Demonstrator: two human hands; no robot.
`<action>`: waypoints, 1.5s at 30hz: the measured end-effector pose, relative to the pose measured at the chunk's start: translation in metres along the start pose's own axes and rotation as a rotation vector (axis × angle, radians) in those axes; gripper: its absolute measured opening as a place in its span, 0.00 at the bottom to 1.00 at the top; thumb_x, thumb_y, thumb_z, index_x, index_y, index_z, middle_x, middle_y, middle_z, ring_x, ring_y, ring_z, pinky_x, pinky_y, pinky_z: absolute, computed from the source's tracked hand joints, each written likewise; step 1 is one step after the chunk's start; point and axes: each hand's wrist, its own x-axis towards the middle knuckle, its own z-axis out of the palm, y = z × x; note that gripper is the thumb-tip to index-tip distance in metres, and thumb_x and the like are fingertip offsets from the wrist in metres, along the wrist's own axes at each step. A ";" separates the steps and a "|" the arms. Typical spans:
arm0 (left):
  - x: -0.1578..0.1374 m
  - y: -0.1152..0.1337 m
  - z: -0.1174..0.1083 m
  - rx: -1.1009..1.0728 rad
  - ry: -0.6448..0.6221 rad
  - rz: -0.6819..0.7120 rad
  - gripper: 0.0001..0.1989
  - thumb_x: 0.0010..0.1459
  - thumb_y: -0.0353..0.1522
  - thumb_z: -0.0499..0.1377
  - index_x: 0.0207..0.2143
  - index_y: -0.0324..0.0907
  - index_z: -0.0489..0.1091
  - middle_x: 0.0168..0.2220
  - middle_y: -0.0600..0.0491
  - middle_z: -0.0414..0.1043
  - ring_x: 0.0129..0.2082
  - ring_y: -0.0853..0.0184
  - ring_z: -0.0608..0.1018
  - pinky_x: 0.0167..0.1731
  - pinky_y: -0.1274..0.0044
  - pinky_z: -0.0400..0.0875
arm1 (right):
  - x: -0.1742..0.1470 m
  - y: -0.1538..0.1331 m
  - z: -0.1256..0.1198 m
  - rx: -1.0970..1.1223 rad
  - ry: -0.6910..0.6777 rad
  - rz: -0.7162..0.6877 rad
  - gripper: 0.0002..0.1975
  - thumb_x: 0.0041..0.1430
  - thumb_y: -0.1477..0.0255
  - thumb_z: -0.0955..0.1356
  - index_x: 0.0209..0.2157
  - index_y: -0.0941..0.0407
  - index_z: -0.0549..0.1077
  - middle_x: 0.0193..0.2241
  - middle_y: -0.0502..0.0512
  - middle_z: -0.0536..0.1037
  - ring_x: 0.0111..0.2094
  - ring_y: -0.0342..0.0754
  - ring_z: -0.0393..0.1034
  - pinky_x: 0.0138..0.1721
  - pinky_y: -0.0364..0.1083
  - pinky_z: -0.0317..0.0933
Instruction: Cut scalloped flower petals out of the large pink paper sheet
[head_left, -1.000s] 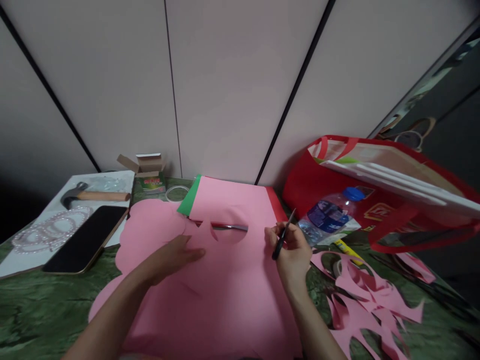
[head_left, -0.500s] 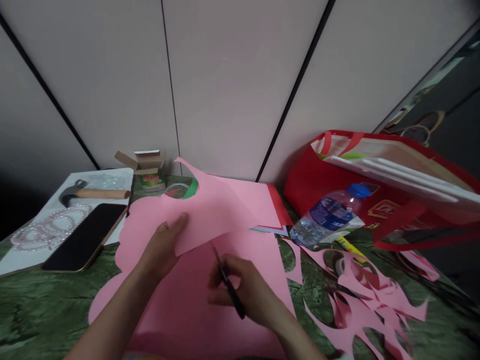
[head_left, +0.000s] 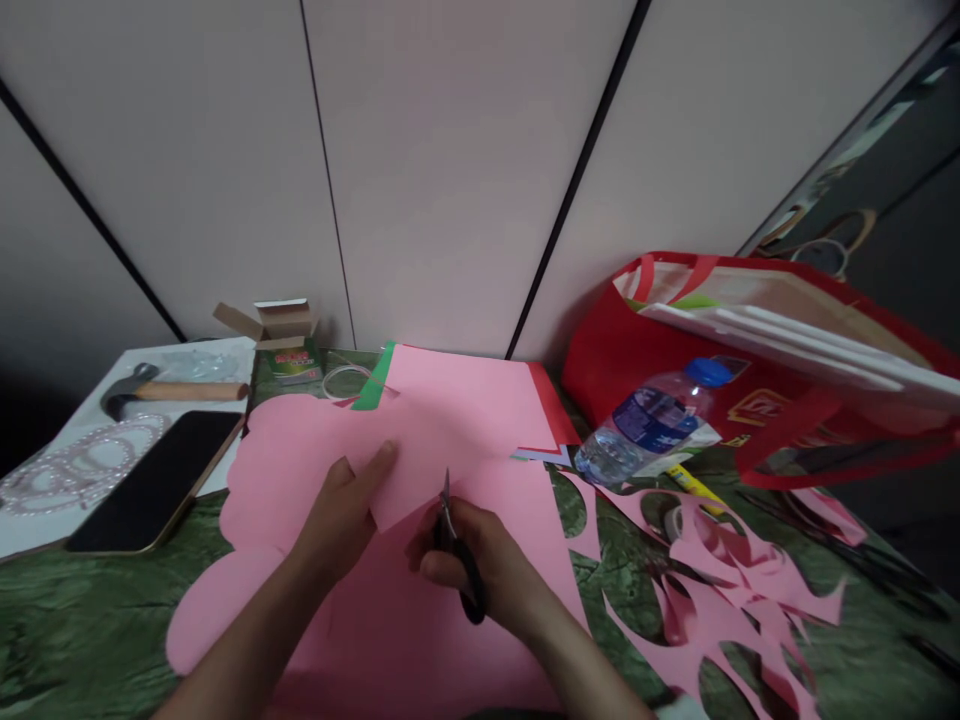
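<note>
Versus half a second ago: scissors swung more upright, blades over the pink sheet's near edge — cutting position, I judge. Left hand pinches sheet above pink paper; right hand grips scissors. Box, bottle, red bag lettering — unreadable.

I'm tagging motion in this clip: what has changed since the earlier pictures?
The right hand has brought the scissors leftward and nearer the body, to the edge of a pink piece. The left hand, at first resting on pink paper, now grips that piece. Phone, hammer and bottle stayed put.
</note>
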 end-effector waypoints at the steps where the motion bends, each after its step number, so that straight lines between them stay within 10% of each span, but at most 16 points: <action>1: -0.001 0.000 0.001 0.061 0.030 0.015 0.18 0.48 0.41 0.60 0.34 0.32 0.72 0.24 0.48 0.75 0.25 0.62 0.76 0.23 0.76 0.69 | 0.000 0.000 0.000 0.005 0.016 -0.025 0.20 0.40 0.58 0.72 0.28 0.58 0.67 0.26 0.52 0.71 0.29 0.46 0.64 0.32 0.45 0.57; 10: 0.002 -0.004 -0.002 0.163 -0.011 0.200 0.14 0.50 0.36 0.59 0.39 0.40 0.69 0.37 0.51 0.74 0.38 0.63 0.74 0.37 0.75 0.69 | 0.001 -0.002 -0.002 -0.060 0.048 -0.078 0.17 0.43 0.58 0.71 0.28 0.57 0.67 0.24 0.49 0.66 0.26 0.43 0.59 0.28 0.43 0.54; 18: 0.000 -0.008 0.000 0.272 -0.100 0.211 0.14 0.51 0.37 0.57 0.18 0.40 0.63 0.13 0.59 0.62 0.14 0.72 0.67 0.16 0.80 0.62 | -0.001 -0.001 -0.003 -0.121 0.027 -0.059 0.21 0.43 0.55 0.70 0.30 0.58 0.68 0.24 0.49 0.65 0.26 0.43 0.57 0.25 0.42 0.53; 45: -0.012 -0.004 0.004 0.485 0.063 0.169 0.17 0.44 0.43 0.59 0.12 0.44 0.61 0.13 0.55 0.65 0.19 0.65 0.70 0.24 0.75 0.66 | -0.006 -0.009 0.006 -0.013 0.065 -0.160 0.15 0.48 0.60 0.70 0.33 0.57 0.69 0.28 0.51 0.71 0.27 0.43 0.60 0.28 0.42 0.54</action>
